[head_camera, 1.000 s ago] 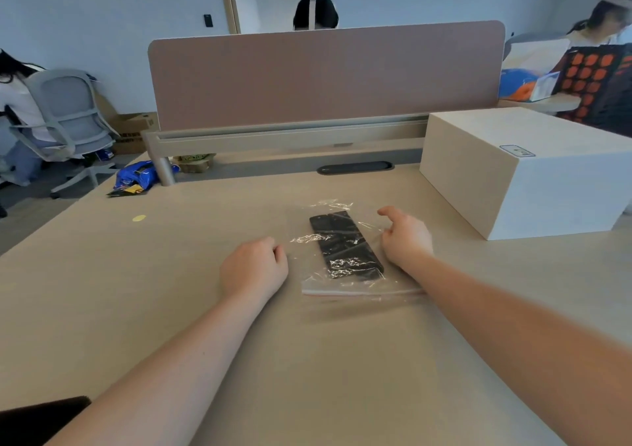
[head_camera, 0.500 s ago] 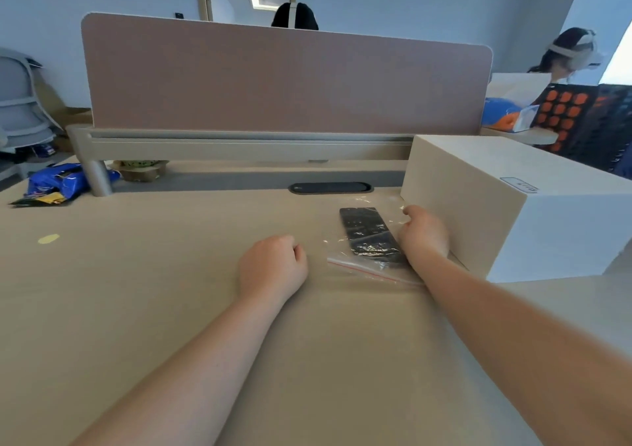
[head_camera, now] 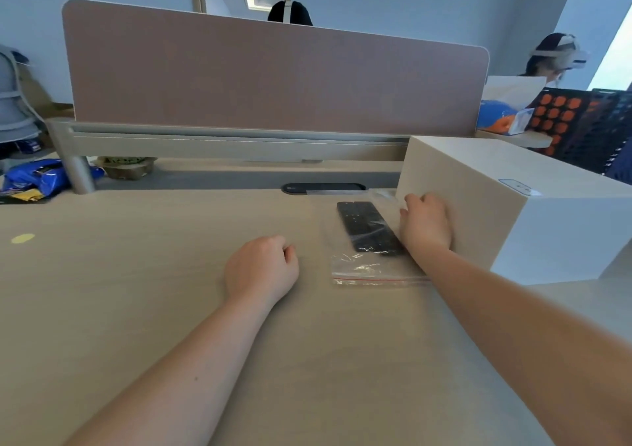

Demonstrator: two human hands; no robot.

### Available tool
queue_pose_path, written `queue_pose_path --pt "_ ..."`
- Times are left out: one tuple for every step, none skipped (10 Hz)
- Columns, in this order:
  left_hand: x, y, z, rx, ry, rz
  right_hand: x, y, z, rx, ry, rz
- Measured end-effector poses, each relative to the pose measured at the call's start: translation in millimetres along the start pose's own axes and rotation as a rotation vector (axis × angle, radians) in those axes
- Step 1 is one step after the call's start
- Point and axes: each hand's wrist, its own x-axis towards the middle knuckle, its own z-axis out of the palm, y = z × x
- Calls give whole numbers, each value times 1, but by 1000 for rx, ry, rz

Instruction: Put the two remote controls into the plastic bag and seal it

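A clear plastic bag (head_camera: 362, 271) with a red zip strip along its near edge lies flat on the wooden desk (head_camera: 136, 274). Inside it, two black remote controls (head_camera: 364, 226) lie side by side, pointing away from me. My right hand (head_camera: 425, 223) lies on the bag's right edge, fingers curled on the plastic at its far corner, pressed against a white box. My left hand (head_camera: 261, 267) rests as a loose fist on the desk, a little to the left of the bag and apart from it.
A large white box (head_camera: 513, 213) stands on the desk right of the bag. A brown divider panel (head_camera: 273, 79) closes the back, with a black cable slot (head_camera: 323, 188) before it. A blue snack packet (head_camera: 37, 178) lies far left. Other people sit behind.
My right hand has slid the bag with the remotes away from me and to the right, up against the white box. My left hand has stayed a fist on the desk.
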Motion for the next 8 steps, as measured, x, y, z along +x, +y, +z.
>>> queue_pose_path --pt "-1 0 0 -1 4 17 -13 -10 -13 123 22 -80" --pt "-4 0 -1 1 13 38 -36 -17 -20 260 -185 -70" --pt "-12 -1 -4 -4 26 54 -52 -11 -17 224 -288 -66" --pt "-23 -2 -8 -6 40 68 -63 -4 -21 233 -325 -72" --pt "-34 -4 -15 -16 36 68 -70 1 -28 234 -344 -71" --pt "-46 -6 -23 -20 24 71 -77 6 -38 231 -363 -37" --pt "-59 -8 -29 -35 15 83 -89 11 -50 192 -360 -59" --pt "-71 -9 -36 -21 4 68 -108 19 -68 212 -347 -32"
